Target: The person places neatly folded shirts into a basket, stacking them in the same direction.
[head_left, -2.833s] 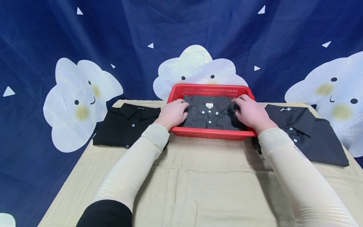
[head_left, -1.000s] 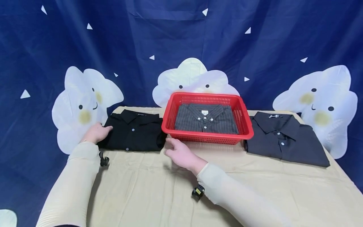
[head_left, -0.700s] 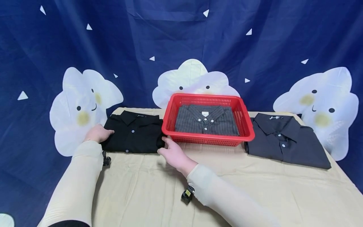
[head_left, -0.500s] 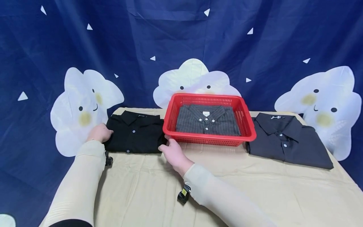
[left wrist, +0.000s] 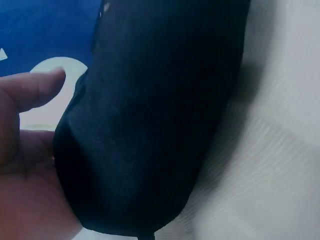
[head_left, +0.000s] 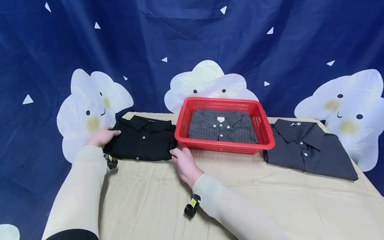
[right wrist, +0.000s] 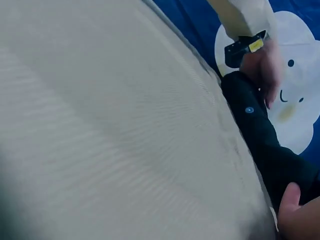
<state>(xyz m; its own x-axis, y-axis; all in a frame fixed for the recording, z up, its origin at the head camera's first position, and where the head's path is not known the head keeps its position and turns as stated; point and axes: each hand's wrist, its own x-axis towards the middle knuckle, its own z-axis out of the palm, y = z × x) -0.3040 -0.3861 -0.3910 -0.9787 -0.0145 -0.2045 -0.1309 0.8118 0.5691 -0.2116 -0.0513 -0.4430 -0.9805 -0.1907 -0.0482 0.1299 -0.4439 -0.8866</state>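
A folded black shirt (head_left: 150, 140) with pale buttons lies at the left of the cloth-covered table. My left hand (head_left: 102, 136) grips its left end, thumb over the top and fingers hidden beneath. In the left wrist view, the thumb (left wrist: 40, 90) stretches beside the dark fabric (left wrist: 145, 125). My right hand (head_left: 186, 166) holds the shirt's right front corner, just below the basket. Its thumb (right wrist: 290, 197) lies on the shirt's edge in the right wrist view, its other fingers mostly hidden.
A red plastic basket (head_left: 225, 145) holds a folded striped shirt (head_left: 207, 128). To its right lies a folded dark grey shirt (head_left: 324, 156). The beige cloth (head_left: 150, 196) covers the table, backed by a blue curtain (head_left: 192, 30) with white clouds.
Both hands have left the striped shirt in the basket and moved left to the black shirt. Lately the left thumb has come over its top, and the right hand has turned more upright.
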